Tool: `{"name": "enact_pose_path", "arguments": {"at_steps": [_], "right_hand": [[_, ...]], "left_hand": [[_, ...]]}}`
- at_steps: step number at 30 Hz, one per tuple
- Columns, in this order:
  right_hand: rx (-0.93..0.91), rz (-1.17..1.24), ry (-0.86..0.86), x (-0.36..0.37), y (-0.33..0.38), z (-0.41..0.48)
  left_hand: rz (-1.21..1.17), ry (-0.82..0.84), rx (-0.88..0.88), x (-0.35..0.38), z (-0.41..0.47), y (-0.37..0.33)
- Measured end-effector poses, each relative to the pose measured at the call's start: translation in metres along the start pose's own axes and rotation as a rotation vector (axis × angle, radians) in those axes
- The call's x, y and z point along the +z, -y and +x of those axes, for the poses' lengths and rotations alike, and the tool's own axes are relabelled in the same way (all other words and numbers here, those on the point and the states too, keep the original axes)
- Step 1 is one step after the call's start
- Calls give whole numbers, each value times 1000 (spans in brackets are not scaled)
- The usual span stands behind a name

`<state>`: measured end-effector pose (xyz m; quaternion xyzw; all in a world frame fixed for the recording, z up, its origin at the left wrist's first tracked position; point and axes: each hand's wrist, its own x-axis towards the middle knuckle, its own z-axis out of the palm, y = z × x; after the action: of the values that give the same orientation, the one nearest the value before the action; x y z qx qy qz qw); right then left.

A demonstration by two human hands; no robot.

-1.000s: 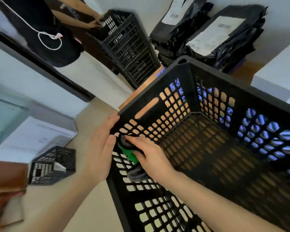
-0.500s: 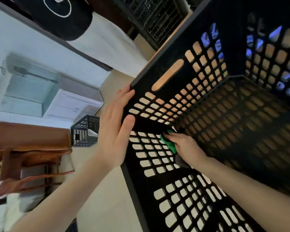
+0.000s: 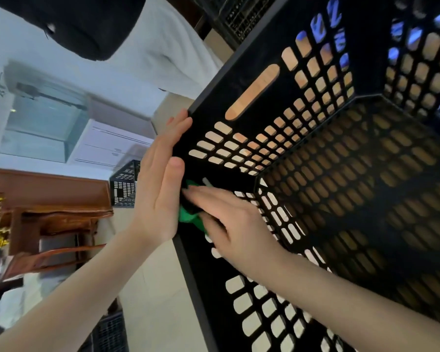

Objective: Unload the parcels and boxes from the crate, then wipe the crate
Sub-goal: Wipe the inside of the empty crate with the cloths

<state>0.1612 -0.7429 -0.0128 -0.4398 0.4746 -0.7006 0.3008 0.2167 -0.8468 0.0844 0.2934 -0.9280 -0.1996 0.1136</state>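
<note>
The big black perforated crate (image 3: 254, 59) fills the right of the head view, with nothing inside it. My left hand (image 3: 160, 184) lies flat, fingers straight, against the outside of the crate's near corner. My right hand (image 3: 229, 219) is inside the crate and presses a green cloth (image 3: 188, 217) against the inner wall at that same corner, just below the rim. Most of the cloth is hidden under my fingers.
A small black crate (image 3: 125, 186) sits on the pale floor beyond my left hand. Brown wooden furniture (image 3: 48, 214) stands at the left. Another black crate (image 3: 239, 13) and a person in dark top and white trousers (image 3: 163, 47) are at the top.
My right hand has come back up with the cloth from deep in the crate's corner to just below the rim. The view has swung closer to the crate; the parcels have left the frame.
</note>
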Motion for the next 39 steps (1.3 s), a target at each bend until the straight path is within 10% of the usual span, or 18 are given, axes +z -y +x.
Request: {"name": "enact_pose_path", "arguments": {"at_steps": [17, 23, 31, 39], "right_hand": [[530, -338, 106, -31, -109, -45], [778, 65, -202, -26, -89, -39], [154, 104, -22, -4, 15, -17], [35, 9, -74, 7, -10, -31]], "left_hand": [[238, 98, -36, -2, 0, -5], [192, 83, -30, -1, 0, -4], [109, 79, 0, -1, 2, 0], [163, 84, -15, -1, 3, -3]]}}
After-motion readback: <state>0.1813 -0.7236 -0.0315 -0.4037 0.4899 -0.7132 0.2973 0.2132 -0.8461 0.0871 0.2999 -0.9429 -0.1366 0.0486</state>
